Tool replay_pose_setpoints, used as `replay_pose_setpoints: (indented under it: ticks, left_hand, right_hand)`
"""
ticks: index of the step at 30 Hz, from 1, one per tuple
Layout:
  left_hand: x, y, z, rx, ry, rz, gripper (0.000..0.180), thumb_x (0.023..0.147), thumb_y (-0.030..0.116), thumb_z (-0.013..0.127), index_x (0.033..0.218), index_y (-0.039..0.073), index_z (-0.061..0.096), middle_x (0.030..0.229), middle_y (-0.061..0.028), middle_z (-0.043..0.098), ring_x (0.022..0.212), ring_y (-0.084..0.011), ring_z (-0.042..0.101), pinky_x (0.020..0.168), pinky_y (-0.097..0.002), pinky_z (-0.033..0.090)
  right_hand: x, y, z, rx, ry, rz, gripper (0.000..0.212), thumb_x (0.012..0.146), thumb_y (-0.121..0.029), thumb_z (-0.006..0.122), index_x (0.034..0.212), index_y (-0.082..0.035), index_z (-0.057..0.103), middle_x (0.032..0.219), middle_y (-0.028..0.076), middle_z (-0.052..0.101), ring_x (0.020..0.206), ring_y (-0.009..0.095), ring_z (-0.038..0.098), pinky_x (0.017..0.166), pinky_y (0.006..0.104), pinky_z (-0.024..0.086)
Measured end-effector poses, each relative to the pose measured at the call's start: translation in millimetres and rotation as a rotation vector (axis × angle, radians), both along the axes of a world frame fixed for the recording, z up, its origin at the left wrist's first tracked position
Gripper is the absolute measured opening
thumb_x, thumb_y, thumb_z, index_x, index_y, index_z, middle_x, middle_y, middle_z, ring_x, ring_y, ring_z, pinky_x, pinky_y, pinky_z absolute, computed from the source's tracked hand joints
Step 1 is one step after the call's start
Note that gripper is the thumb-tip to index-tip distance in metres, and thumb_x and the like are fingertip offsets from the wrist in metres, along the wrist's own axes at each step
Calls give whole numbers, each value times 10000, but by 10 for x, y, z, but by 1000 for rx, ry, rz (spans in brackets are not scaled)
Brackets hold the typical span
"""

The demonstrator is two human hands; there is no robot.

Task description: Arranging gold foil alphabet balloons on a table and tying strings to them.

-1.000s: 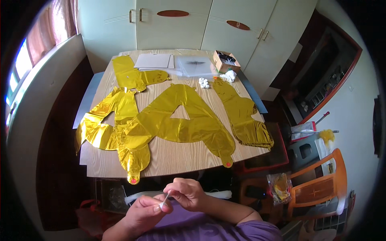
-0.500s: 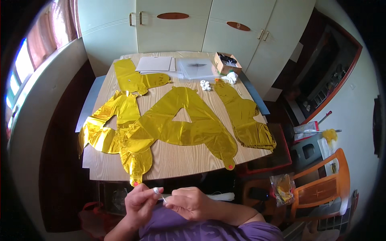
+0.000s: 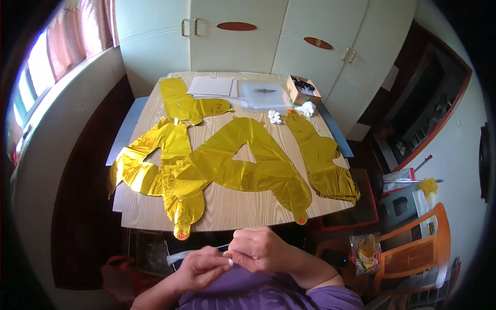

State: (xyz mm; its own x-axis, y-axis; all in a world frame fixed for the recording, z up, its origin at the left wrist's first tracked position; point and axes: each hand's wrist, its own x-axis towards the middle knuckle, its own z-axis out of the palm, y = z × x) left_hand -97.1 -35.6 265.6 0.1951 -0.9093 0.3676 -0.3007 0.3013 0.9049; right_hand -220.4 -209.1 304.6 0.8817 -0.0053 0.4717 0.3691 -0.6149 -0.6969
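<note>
My left hand [image 3: 204, 269] is closed, with a small white coil of string [image 3: 231, 263] showing at its fingertips. Curled into a fist right beside it, my right hand [image 3: 259, 250] grips the string too, though the strand between them is mostly hidden. Both hands are in front of my body, just short of the table's near edge. Beyond them lies a large flat gold foil letter balloon [image 3: 232, 175] with a triangular hole. It overlaps another crumpled gold foil balloon [image 3: 135, 173] on the left. Flat gold foil balloons also lie at the far left [image 3: 175, 98] and the right [image 3: 323, 155].
On the wooden table [image 3: 248, 206], grey-white sheets [image 3: 213, 87], clear plastic sheets [image 3: 263, 95], a small box [image 3: 304, 90] and white bundles [image 3: 274, 117] sit toward the back. A wooden chair [image 3: 413, 248] with a plastic packet [image 3: 365, 253] stands at right. Cabinets [image 3: 232, 46] line the back.
My hands have drawn closer together and shifted right, the right fist rising beside the left fingers. The strand visible between them before is now mostly hidden. The whole view has shifted slightly.
</note>
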Motion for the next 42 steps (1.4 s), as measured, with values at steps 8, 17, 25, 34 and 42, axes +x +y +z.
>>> replay_pose_setpoints:
  ticks: [8, 17, 25, 34, 42]
  left_hand:
    - [98, 12, 418, 52, 449, 7, 146, 874, 49, 648, 985, -10, 722, 750, -45, 601, 673, -112, 509, 622, -259, 389]
    - [269, -40, 28, -207, -646, 380, 231, 742, -9, 713, 955, 79, 724, 626, -32, 472, 544, -185, 473, 530, -302, 367]
    - [173, 64, 182, -79, 104, 299, 107, 833, -7, 661, 922, 5, 720, 668, -71, 564, 603, -132, 524, 553, -262, 400]
    - [119, 157, 141, 46, 150, 81, 109, 842, 11, 660, 928, -20, 718, 723, -83, 601, 649, -139, 555, 582, -256, 414]
    - [187, 105, -30, 107, -238, 164, 117, 805, -11, 659, 900, 37, 709, 681, -94, 561, 605, -215, 539, 546, -288, 418]
  right_hand:
    - [189, 201, -158, 486, 156, 33, 296, 981, -265, 550, 813, -21, 554, 681, 66, 524, 600, 134, 475, 562, 308, 416]
    - [15, 254, -165, 253, -18, 110, 109, 923, -101, 580, 825, -52, 575, 688, 102, 526, 615, 279, 563, 552, 355, 444]
    - [141, 154, -238, 197, 115, 121, 112, 908, -133, 579, 867, -29, 578, 777, 135, 571, 707, 321, 601, 630, 386, 472]
    - [235, 46, -75, 333, 163, 110, 99, 900, -117, 585, 890, -18, 591, 774, 157, 590, 711, 295, 616, 656, 369, 482]
    - [94, 98, -67, 320, 151, 204, 123, 916, -128, 586, 884, -12, 611, 793, 135, 604, 747, 288, 626, 667, 359, 487]
